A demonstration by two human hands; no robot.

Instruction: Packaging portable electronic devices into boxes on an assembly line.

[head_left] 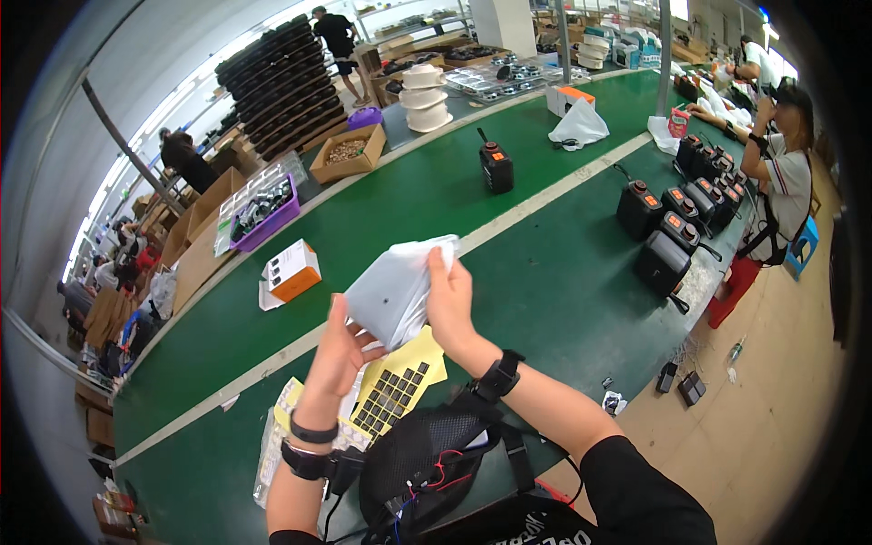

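Both hands partly curled: left hand cradled the white film-wrapped packet, right hand gripped its opposite edge. Packet sat just beyond the yellow sheet. Judged best: 2 light grips, loose film kept unsnagged.

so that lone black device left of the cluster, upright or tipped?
Upright: the black device stands taller than wide on the green table, orange patches near its top.
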